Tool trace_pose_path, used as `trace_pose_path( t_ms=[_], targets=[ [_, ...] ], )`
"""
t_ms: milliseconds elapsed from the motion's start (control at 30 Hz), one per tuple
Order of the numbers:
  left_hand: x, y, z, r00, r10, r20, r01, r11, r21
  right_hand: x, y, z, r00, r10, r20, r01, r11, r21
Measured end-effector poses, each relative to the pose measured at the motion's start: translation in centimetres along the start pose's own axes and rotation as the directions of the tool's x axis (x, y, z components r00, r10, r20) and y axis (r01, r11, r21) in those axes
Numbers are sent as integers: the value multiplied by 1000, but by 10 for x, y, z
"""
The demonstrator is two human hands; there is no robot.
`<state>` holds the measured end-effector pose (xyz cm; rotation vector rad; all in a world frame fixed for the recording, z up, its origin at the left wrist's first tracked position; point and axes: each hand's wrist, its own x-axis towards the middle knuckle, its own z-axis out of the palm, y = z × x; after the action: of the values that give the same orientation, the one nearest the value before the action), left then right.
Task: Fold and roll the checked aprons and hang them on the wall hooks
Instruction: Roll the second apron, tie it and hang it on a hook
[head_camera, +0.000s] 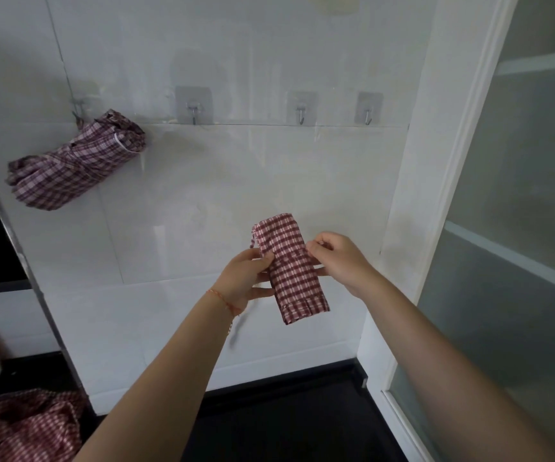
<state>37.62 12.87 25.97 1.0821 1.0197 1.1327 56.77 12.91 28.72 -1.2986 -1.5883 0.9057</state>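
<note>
A rolled red-and-white checked apron (291, 268) is held upright in front of the white tiled wall. My left hand (246, 278) grips its left side, with a thin strap looping near the roll's top left. My right hand (342, 261) pinches the fabric on its right side. A second rolled apron (72, 165), purple checked, hangs from the leftmost hook (79, 113). Three bare metal hooks (193, 113) (301, 113) (368, 113) on clear adhesive pads sit in a row above my hands.
A loose red checked apron (23, 425) lies bunched at the bottom left. A frosted glass door (516, 228) with a white frame stands on the right. A dark counter surface (269, 421) runs below the wall. A dark opening borders the left edge.
</note>
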Motion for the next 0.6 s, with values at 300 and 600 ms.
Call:
trace_pose_path(
  t_ms=[300, 600],
  targets=[
    [-1, -5, -2, 996, 82, 39, -85, 992, 88, 0, 2, 3, 999, -1, -32, 1, 1000, 17],
    [-4, -4, -24, 888, 89, 451, -242, 924, 295, 12, -17, -30, 954, -177, 241, 174, 984, 32]
  ],
)
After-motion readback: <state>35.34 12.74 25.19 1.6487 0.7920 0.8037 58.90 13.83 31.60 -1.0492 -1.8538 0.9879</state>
